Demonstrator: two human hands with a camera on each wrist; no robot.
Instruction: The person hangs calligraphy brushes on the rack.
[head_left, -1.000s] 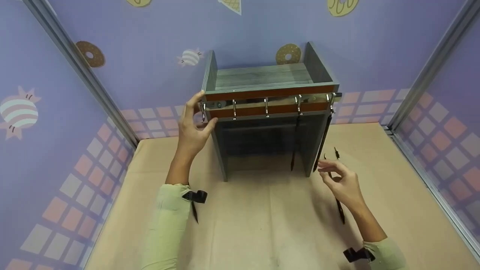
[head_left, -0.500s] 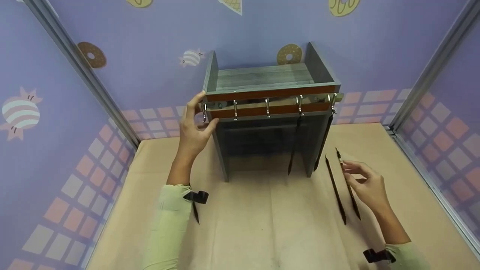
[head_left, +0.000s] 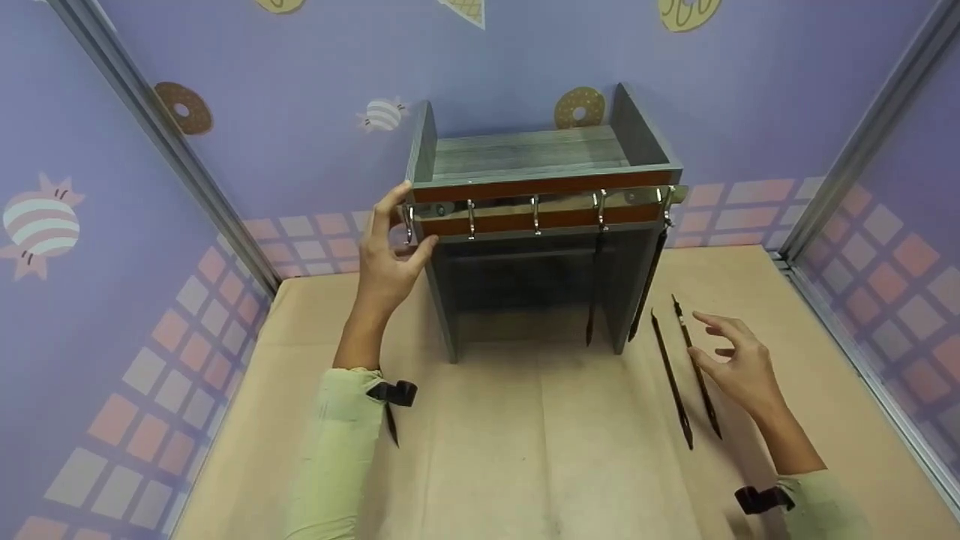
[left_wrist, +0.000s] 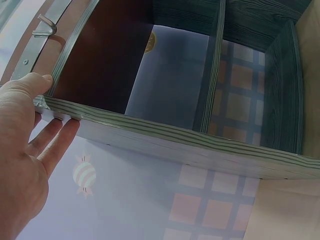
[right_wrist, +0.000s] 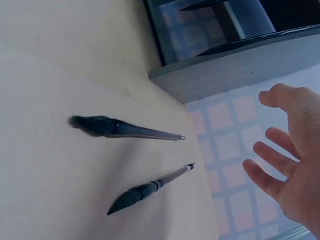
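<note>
Right hand [head_left: 739,360] open, empty, beside two brushes [head_left: 686,371] lying near tabletop [head_left: 525,450] right edge | left hand [head_left: 386,255] gripping rack [head_left: 536,217] left corner at far edge | risk: a nudge could roll the brushes; the rack could tip if released.

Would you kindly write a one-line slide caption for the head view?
Left hand steadies the hook-rail shelf while the open right hand hovers beside two brushes on the table.
</note>
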